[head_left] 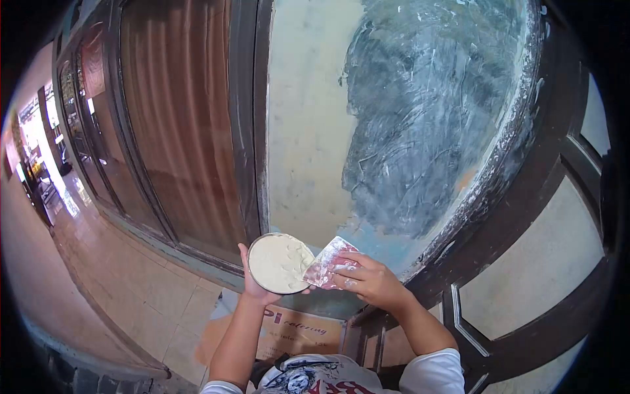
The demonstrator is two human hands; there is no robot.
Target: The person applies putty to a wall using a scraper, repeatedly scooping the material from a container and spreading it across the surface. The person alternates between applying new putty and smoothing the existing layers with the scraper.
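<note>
My left hand (257, 287) holds up a round, shallow container of cream-coloured putty (275, 262), thumb at its left rim and fingers reaching underneath. A flat, reddish putty scraper (333, 261) smeared with white is pinched in my right hand (369, 278). Its left edge meets the putty near the container's right rim. White smears mark the right fingers. Behind both hands stands a wall panel (305, 138), cream on its left side, with a large grey-blue streaked patch (420, 125) on the right.
To the left is a dark-framed window (180, 118) with a brown curtain behind it. A dark door with pale panels (535, 262) stands on the right. Below me lies a printed banner (298, 335) on the tiled floor (147, 282). A walkway runs off at far left.
</note>
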